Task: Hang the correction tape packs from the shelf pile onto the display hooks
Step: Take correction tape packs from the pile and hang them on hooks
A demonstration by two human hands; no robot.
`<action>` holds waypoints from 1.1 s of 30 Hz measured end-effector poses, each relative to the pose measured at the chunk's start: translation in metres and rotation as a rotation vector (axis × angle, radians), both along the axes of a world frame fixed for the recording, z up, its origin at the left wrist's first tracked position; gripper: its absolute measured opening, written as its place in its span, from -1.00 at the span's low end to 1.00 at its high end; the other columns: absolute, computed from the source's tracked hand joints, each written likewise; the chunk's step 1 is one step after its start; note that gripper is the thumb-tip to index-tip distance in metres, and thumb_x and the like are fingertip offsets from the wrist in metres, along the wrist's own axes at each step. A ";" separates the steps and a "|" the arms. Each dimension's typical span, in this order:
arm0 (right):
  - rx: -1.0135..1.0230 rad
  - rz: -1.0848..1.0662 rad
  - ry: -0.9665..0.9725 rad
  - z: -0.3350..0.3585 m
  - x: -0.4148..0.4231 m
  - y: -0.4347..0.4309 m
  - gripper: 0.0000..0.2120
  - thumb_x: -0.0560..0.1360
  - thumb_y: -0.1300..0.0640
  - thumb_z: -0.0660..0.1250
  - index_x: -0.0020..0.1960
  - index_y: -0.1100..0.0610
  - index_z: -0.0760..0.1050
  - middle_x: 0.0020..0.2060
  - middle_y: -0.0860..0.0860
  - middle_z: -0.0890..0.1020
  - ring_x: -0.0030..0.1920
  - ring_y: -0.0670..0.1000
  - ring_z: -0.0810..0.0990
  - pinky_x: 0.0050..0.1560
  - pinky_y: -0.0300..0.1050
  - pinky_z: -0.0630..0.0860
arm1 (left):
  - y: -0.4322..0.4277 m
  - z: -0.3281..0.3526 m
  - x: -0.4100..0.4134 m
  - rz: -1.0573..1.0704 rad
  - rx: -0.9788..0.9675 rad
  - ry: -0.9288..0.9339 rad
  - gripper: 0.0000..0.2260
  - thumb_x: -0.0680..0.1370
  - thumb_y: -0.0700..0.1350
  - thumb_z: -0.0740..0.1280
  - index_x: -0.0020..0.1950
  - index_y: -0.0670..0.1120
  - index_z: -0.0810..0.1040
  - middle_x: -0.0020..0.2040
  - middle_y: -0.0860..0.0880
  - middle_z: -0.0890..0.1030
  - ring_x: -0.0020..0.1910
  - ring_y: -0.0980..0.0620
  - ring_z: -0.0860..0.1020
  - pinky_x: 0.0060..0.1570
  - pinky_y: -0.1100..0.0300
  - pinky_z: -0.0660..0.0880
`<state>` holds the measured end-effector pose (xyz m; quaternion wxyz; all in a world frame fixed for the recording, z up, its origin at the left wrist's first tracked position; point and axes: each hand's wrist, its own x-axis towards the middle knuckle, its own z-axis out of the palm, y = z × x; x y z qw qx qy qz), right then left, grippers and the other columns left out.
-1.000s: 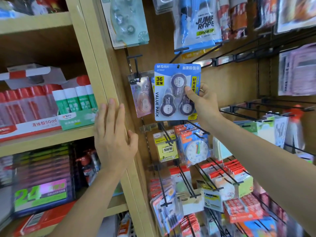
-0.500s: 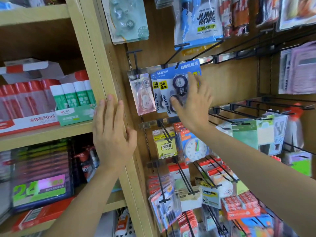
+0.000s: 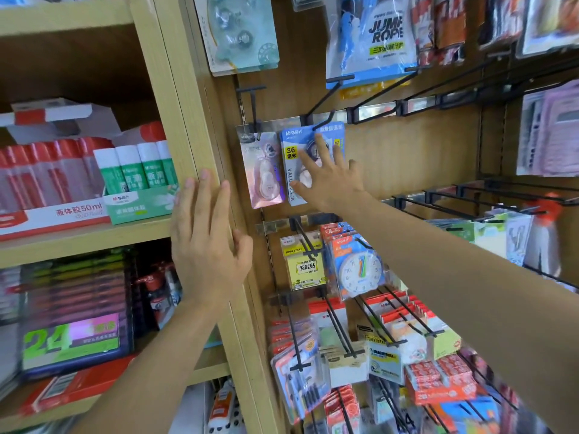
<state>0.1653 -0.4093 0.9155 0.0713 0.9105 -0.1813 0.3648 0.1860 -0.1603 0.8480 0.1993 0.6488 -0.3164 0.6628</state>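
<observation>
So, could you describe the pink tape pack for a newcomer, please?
Start at the wooden post under the left hand. The first hook right of it holds the pink pack. It has one dispenser, unlike the blue packs under the right hand.

Body readout, my side: two bare hands, two bare arms.

Bare left hand: slim, long fingers, nails cut short and plain, with knuckle and tendon lines showing across the back.

Bare right hand: same build, same short nails (slightly motion-blurred, so finer detail is unreadable).

Bare left forearm: smooth skin from the wrist down to the bottom frame edge.

Bare right forearm: uncovered from the wrist to the right frame edge, and it looks much thicker near that edge (wide-angle stretch).
</observation>
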 end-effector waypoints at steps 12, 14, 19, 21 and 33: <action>0.143 0.342 -0.176 -0.005 -0.046 0.039 -0.51 0.51 -0.02 0.32 0.42 0.03 0.45 0.39 0.05 0.49 0.30 0.21 0.48 0.19 0.07 0.47 | 0.002 0.000 -0.007 -0.034 0.027 0.043 -0.39 0.43 -0.22 0.34 0.50 -0.22 0.39 0.57 -0.21 0.30 0.58 -0.22 0.22 0.48 -0.20 0.26; 0.280 0.451 -0.228 -0.019 -0.067 0.054 -0.58 0.51 -0.03 0.33 0.36 -0.01 0.52 0.26 -0.03 0.62 0.23 0.07 0.57 0.16 -0.03 0.50 | 0.003 0.001 -0.009 -0.069 0.048 0.078 -0.37 0.43 -0.22 0.34 0.51 -0.23 0.37 0.58 -0.21 0.27 0.59 -0.23 0.18 0.49 -0.22 0.23; 0.355 0.582 -0.294 -0.065 -0.119 0.072 -0.66 0.43 -0.04 0.33 0.17 0.02 0.63 -0.09 -0.08 0.71 -0.12 -0.13 0.63 0.03 -0.01 0.59 | 0.013 -0.020 -0.028 -0.275 0.036 0.169 -0.50 0.42 -0.20 0.37 0.38 -0.18 0.54 0.47 -0.16 0.46 0.52 -0.20 0.33 0.50 -0.09 0.24; 0.319 0.589 -0.308 -0.090 -0.138 0.076 -0.68 0.44 0.00 0.33 0.14 0.06 0.64 -0.11 -0.06 0.71 -0.12 -0.07 0.64 0.00 0.02 0.59 | 0.021 -0.040 -0.045 -0.343 0.037 0.222 -0.61 0.40 -0.19 0.37 0.23 -0.14 0.63 0.24 -0.08 0.63 0.29 -0.13 0.52 0.30 0.05 0.35; 0.557 0.335 0.140 -0.333 -0.231 0.102 -0.80 0.47 0.00 0.31 0.06 -0.03 0.61 -0.19 -0.05 0.69 -0.17 0.10 0.67 -0.25 -0.09 0.51 | 0.083 -0.307 -0.133 -0.189 0.587 1.302 -0.77 0.44 0.18 0.30 -0.04 0.11 0.64 -0.12 0.23 0.67 -0.11 0.13 0.66 -0.16 0.14 0.57</action>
